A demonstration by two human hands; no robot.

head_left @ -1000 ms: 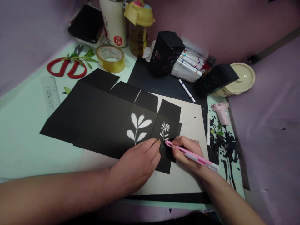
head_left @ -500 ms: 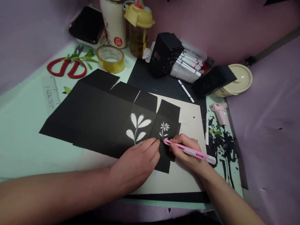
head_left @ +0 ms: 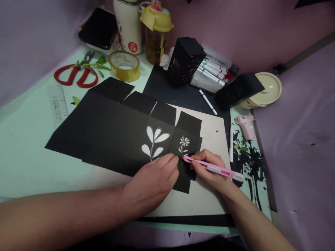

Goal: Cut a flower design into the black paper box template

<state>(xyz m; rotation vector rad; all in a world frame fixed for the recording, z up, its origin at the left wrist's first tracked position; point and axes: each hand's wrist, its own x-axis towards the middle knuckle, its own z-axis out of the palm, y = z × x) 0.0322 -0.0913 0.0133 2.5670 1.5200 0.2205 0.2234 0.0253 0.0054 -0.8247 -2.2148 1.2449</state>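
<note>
A folded-out sheet of black card (head_left: 110, 122) lies under both hands, with white-looking cut-outs of a leafy sprig (head_left: 157, 138) and a small flower (head_left: 184, 141). My right hand (head_left: 208, 167) is closed around a pink craft knife (head_left: 217, 168); the knife's tip meets the card just below the flower. My left hand (head_left: 154, 181) rests on the card beside the blade, its fingers bent and pressed together. Its fingertips are close to the knife tip, and what lies beneath them is hidden.
A pale board (head_left: 211, 132) lies underneath. Red scissors (head_left: 75, 75), a clear ruler (head_left: 59, 104) and yellow tape (head_left: 125, 66) are at left. Behind stand a yellow-lidded bottle (head_left: 157, 31), a black box (head_left: 184, 61) and markers (head_left: 209, 76). Right are a pink glue gun (head_left: 246, 126) and black scraps (head_left: 252, 164).
The knife and my right hand have shifted slightly toward the lower right. My left hand keeps its place on the card. The whole view has moved very slightly.
</note>
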